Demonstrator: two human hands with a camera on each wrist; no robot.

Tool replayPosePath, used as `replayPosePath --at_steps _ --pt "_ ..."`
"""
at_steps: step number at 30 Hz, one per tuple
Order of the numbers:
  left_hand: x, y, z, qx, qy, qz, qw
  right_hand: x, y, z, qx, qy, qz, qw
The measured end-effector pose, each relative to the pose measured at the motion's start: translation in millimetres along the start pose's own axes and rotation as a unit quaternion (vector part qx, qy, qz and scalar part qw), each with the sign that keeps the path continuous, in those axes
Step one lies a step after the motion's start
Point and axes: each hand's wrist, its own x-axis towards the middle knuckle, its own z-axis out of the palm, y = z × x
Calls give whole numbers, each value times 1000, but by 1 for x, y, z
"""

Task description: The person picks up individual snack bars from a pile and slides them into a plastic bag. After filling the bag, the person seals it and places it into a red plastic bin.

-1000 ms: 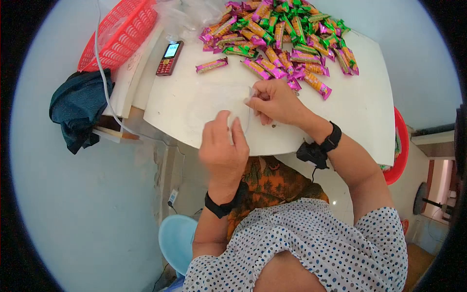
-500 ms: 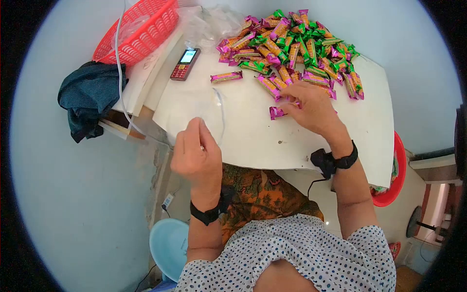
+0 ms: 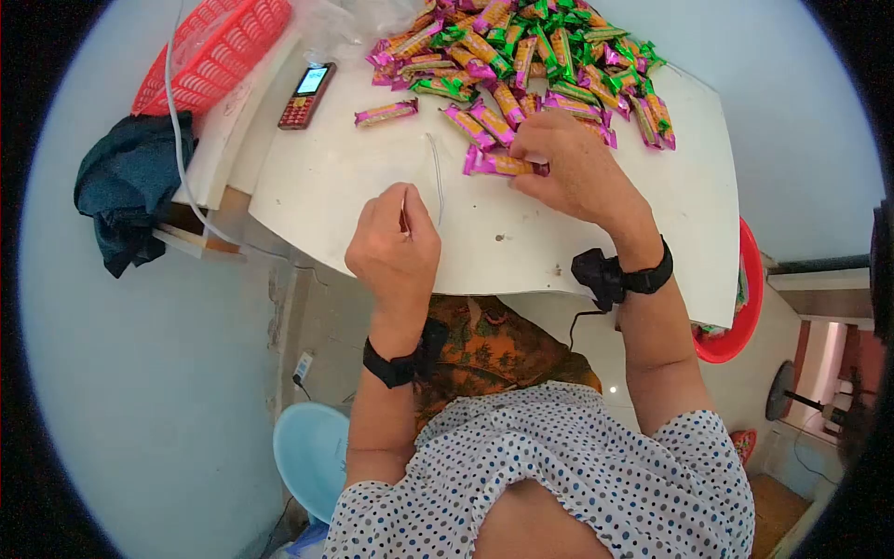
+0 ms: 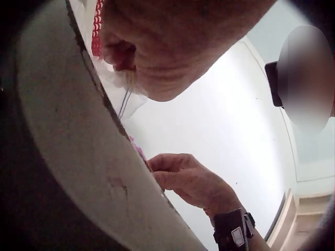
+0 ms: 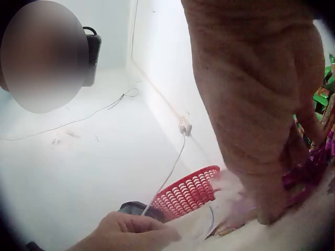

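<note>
In the head view the left hand [image 3: 393,247], thumb against curled fingers, pinches a clear plastic bag that lies on the white table; the bag's pale edge strip [image 3: 439,182] shows beyond the fingers. The left wrist view shows the bag [image 4: 135,102] hanging from that hand [image 4: 172,44]. To the right, the right hand [image 3: 585,172] pinches the right end of a purple-ended wrapped bar [image 3: 507,165], just in front of the pile of purple and green bars [image 3: 559,56]. Its fingertips partly hide the bar. In the right wrist view this hand [image 5: 256,94] reaches down among purple wrappers.
A single bar [image 3: 386,113] lies apart, left of the pile. Farther left are a phone [image 3: 306,96], loose plastic bags [image 3: 349,23], a red basket [image 3: 214,56], a dark cloth [image 3: 135,186] and a white cable [image 3: 175,121]. A red tub [image 3: 750,298] stands beyond the table's right edge.
The right hand has left the clear bag's edge, moved right and taken a bar's end at the pile's front. The left hand has shifted slightly left and now pinches the bag.
</note>
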Motion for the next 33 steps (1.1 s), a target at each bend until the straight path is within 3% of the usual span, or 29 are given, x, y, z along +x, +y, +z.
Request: replayPosePath --at_steps 3,10,12,15,18,21,24,33 --pt "0 1 7 -37 25 0 999 5 -16 -6 74 -68 114 988" --pt "-4 8 15 -82 70 2 994 4 -26 7 133 -55 74 987" --pt "-6 13 12 -70 34 -12 997 4 -26 11 122 -47 51 990" --pt "-9 19 16 -68 20 -6 997 3 -35 16 194 -105 119 968" --pt "-10 19 17 -82 31 -11 996 4 -37 23 188 -92 100 973" --pt "-10 21 16 -115 38 -24 992 7 -41 20 268 -148 148 940" --pt "-12 22 18 -134 40 -23 990 0 -29 31 265 -150 81 949" --pt "-15 24 26 -141 64 -5 988 -1 -26 33 390 -132 207 887"
